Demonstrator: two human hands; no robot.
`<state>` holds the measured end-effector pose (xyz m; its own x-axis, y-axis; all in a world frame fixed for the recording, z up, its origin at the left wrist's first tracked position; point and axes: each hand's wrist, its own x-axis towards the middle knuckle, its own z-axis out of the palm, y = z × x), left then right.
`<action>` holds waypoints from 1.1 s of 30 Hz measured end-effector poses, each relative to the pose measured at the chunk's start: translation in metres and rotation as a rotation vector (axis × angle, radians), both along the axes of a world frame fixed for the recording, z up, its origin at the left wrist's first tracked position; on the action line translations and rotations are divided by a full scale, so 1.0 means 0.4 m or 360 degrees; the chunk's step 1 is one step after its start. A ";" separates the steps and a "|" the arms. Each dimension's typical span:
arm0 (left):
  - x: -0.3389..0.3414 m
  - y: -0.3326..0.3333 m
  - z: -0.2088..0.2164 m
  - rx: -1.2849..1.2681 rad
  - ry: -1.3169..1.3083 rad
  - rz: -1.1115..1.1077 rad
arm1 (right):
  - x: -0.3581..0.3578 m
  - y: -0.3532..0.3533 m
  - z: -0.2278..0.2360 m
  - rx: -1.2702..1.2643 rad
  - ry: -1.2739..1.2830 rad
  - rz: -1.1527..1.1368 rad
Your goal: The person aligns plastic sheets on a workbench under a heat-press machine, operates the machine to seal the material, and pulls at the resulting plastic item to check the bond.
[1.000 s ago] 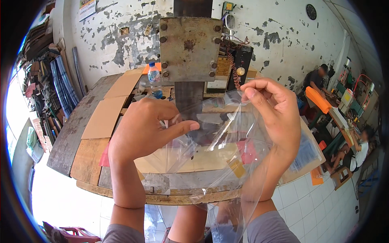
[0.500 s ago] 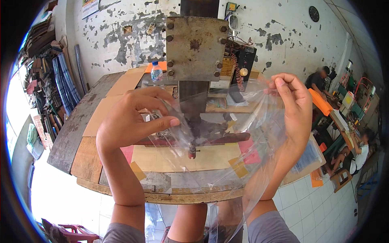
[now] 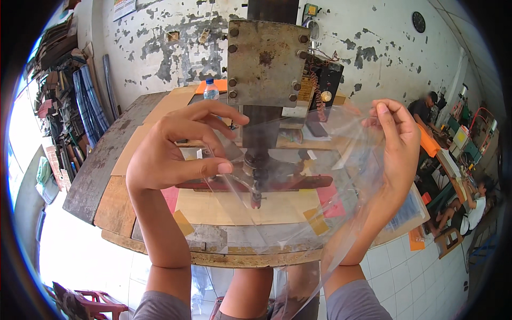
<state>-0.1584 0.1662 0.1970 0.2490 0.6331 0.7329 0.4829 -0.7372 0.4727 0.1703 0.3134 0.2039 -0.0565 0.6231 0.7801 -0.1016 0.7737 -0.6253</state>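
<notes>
A clear, thin plastic sheet [image 3: 349,160] hangs across the front of the press, its lower part trailing past the table edge toward my legs. My right hand [image 3: 397,130] pinches its upper right corner between thumb and fingers. On the other side, my left hand [image 3: 184,149] is raised with thumb and forefinger spread apart, close to the sheet's left edge; whether it touches the film I cannot tell. Through the sheet I see the press's dark column [image 3: 260,128], a red bar [image 3: 298,183] and a pale board [image 3: 224,207] flanked by pink pieces and tape.
A steel plate with bolts [image 3: 269,64] stands above the column. Behind it are a water bottle [image 3: 211,90] and a black control box [image 3: 328,80]. Brown cardboard [image 3: 130,152] covers the table's left part. Two people sit at a workbench [image 3: 453,181] on the far right.
My left thumb and forefinger have spread wider apart, the forefinger lifting. My right hand, still pinching the corner, has shifted slightly right, drawing the sheet's upper part along.
</notes>
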 end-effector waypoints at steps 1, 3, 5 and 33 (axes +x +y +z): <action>-0.001 0.003 -0.001 0.0100 -0.0041 -0.0085 | 0.004 0.001 0.001 0.0000 -0.0001 -0.0004; -0.009 -0.010 0.006 -0.0066 0.0086 0.0159 | 0.010 0.002 0.004 0.0010 0.0014 -0.0088; -0.012 -0.017 0.010 -0.0270 0.0019 0.0220 | 0.011 0.005 0.003 0.0008 0.0006 -0.0119; -0.009 -0.011 0.019 0.0263 -0.0713 0.0730 | -0.011 0.019 -0.004 -0.0145 -0.0235 0.0298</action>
<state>-0.1619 0.1619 0.2048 -0.3707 0.4728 0.7994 0.5482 -0.5834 0.5993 0.1659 0.3209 0.2024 -0.2868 0.6584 0.6959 -0.1401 0.6898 -0.7104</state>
